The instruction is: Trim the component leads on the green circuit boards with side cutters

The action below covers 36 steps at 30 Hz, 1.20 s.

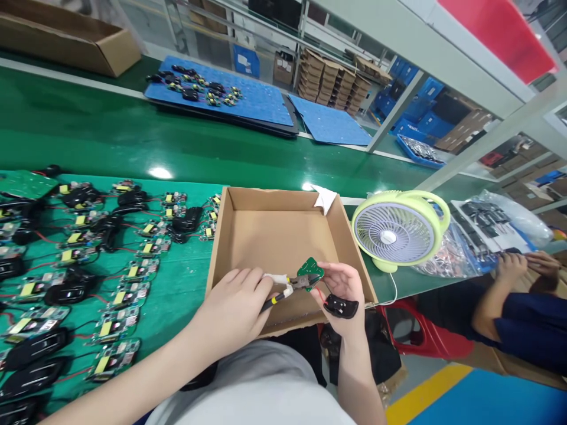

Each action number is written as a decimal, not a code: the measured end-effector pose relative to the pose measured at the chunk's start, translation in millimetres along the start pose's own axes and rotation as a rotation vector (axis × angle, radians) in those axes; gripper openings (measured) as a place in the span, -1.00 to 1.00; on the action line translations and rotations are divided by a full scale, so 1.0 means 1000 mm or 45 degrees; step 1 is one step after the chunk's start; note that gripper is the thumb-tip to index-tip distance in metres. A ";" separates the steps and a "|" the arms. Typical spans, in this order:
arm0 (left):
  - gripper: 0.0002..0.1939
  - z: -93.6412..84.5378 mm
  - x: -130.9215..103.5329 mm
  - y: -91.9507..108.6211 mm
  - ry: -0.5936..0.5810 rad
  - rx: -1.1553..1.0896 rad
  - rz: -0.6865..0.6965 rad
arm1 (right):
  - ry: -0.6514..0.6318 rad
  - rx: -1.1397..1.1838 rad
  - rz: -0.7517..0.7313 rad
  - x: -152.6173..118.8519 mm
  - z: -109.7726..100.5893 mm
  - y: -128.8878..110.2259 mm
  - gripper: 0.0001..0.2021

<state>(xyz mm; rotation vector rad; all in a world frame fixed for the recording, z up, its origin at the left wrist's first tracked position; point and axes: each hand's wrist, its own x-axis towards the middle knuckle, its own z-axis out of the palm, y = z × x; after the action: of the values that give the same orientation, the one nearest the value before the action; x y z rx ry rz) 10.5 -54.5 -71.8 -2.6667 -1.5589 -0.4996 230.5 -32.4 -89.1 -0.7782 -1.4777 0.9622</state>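
My left hand (241,304) is closed round the handles of a pair of pliers (283,288), which look like cutters. Their jaws lie against a small green circuit board (310,270). Between the fingers and thumb of my right hand (348,286) that board is held, solder side up. A black plastic plug housing (341,306) rests against my right palm, with a red wire near it. Both hands are over the near side of an open cardboard box (270,236). Whether the jaws grip anything on the board is too small to tell.
Rows of wired circuit boards (80,236) with black housings cover the green mat on the left. A yellow-green fan (394,230) stands right of the box. Blue foam sheets (248,100) lie across the line. A co-worker's hands (514,265) are at far right.
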 end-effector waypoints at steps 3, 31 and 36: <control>-0.88 0.000 0.000 0.000 0.029 0.030 0.006 | 0.022 -0.084 -0.006 -0.004 -0.001 0.005 -0.53; -0.85 -0.001 0.001 0.001 0.132 0.018 0.047 | -0.013 -0.391 -0.110 -0.012 -0.004 0.013 -0.49; -0.84 0.000 0.001 -0.003 0.140 -0.021 0.017 | 0.000 -0.407 -0.102 -0.009 -0.003 0.010 -0.51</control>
<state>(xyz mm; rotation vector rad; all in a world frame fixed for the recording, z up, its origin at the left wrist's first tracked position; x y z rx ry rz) 8.8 -52.4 -72.0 -2.6104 -1.5132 -0.6496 233.8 -36.1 -102.1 -0.9393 -1.6731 0.6728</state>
